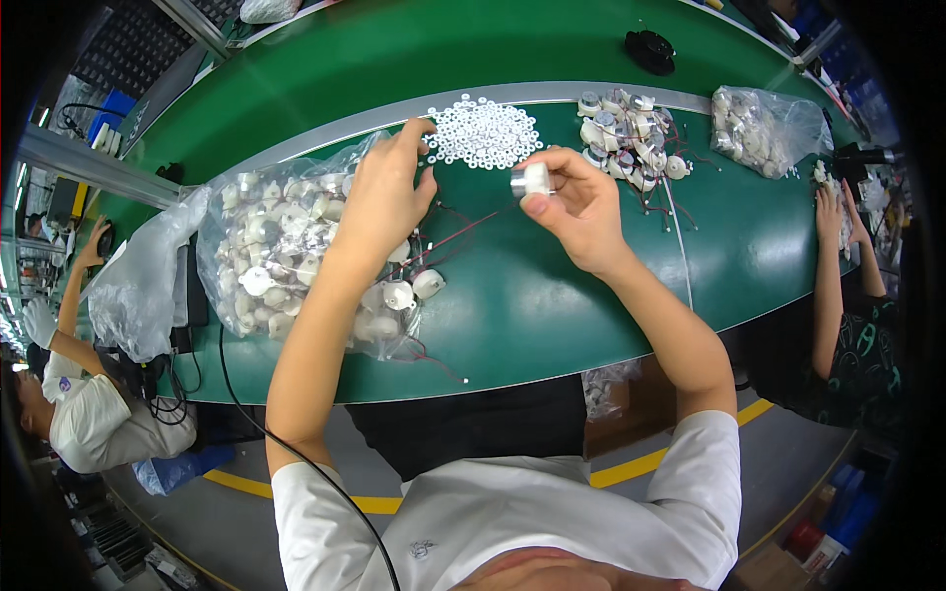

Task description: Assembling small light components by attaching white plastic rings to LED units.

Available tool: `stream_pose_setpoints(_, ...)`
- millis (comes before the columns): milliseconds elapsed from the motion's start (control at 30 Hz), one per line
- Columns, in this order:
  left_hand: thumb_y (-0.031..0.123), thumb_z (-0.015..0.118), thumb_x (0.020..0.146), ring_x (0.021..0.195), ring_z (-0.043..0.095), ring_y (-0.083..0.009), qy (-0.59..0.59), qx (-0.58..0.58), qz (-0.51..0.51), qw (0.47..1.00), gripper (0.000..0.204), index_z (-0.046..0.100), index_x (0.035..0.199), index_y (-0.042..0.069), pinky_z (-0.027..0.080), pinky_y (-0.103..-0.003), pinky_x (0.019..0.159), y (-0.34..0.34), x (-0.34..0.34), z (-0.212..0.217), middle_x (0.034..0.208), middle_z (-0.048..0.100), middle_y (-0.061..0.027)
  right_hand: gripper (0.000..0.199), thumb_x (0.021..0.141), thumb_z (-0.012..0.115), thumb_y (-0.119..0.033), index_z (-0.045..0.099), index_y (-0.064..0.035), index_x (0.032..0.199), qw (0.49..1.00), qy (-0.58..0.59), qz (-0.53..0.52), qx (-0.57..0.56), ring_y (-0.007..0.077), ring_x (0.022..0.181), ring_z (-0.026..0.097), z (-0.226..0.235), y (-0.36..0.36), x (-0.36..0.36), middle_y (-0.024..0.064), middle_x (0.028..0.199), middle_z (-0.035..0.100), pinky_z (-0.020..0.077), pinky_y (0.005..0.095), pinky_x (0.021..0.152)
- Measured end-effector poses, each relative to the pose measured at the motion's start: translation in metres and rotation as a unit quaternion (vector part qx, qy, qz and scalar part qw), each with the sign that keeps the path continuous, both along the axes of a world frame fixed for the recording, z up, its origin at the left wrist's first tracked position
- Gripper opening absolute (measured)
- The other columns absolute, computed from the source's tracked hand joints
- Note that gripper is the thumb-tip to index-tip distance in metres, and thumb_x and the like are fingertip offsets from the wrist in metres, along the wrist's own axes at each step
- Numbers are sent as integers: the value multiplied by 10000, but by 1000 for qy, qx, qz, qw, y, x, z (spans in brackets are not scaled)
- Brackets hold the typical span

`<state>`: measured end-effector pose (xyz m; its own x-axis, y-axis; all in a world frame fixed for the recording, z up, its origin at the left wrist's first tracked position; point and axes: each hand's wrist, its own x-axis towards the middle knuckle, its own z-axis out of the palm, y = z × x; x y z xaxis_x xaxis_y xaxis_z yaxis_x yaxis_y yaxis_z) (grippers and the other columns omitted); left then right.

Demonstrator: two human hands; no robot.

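Between the thumb and fingers of my right hand is a small motor with a silvery body and a white plastic part. A thin red wire trails from it toward the left. My left hand hangs over the left edge of a heap of small white washers, thumb and index finger apart, with nothing visible between them. Below that hand, a large clear plastic bag bulges with white-capped motors. Several loose motors with wires lie at its right side.
Right of the washers sits a pile of wired motors, with another filled plastic bag beyond it. A black round object lies at the back. Co-workers sit at both sides, one person's hands at the right. A black cable crosses my left arm.
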<state>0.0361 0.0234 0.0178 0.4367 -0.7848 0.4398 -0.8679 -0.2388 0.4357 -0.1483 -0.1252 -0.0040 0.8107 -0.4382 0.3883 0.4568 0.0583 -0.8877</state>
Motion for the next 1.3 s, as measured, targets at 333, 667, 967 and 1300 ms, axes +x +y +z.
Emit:
stream_pose_setpoints(333, 312, 780, 876, 990, 650, -331, -4, 112, -77, 991, 518, 607, 1279, 37, 499, -404, 859, 64, -41, 48, 1142, 692, -163, 399, 1035, 654, -328, 586, 23, 1211, 993, -76, -81, 43, 84, 752, 482, 1, -25, -7, 12, 982, 582, 428, 258, 687)
stream_pose_setpoints(667, 533, 824, 734, 1161, 540, -389, -144, 254, 40, 956, 1011, 437, 1517, 25, 432, -486, 969, 138, -80, 27, 1323, 545, -209, 313, 1077, 568, -305, 561, -3, 1158, 990, -95, -50, 88, 163, 920, 624, 1, -35, -8, 114, 1124, 638, 514, 322, 819)
stream_pose_setpoints(967, 400, 747, 874, 1247, 486, -429, -74, 216, 109, 967, 953, 292, 1541, -106, 365, -532, 1053, 94, -143, -13, 1366, 482, -283, 302, 996, 652, -210, 506, -17, 1177, 949, 88, 140, -267, 336, 1316, 566, -17, 24, 7, 197, 1430, 582, 430, 433, 1084)
stream_pose_setpoints(1300, 396, 851, 785, 1436, 288, -537, -23, 78, 71, 994, 1139, 183, 1597, -41, 270, -604, 1172, 109, -135, -8, 1563, 244, -345, 342, 934, 713, -188, 494, -55, 1161, 940, 87, 71, -323, 336, 1222, 621, -12, 20, -1, 183, 1387, 616, 494, 410, 993)
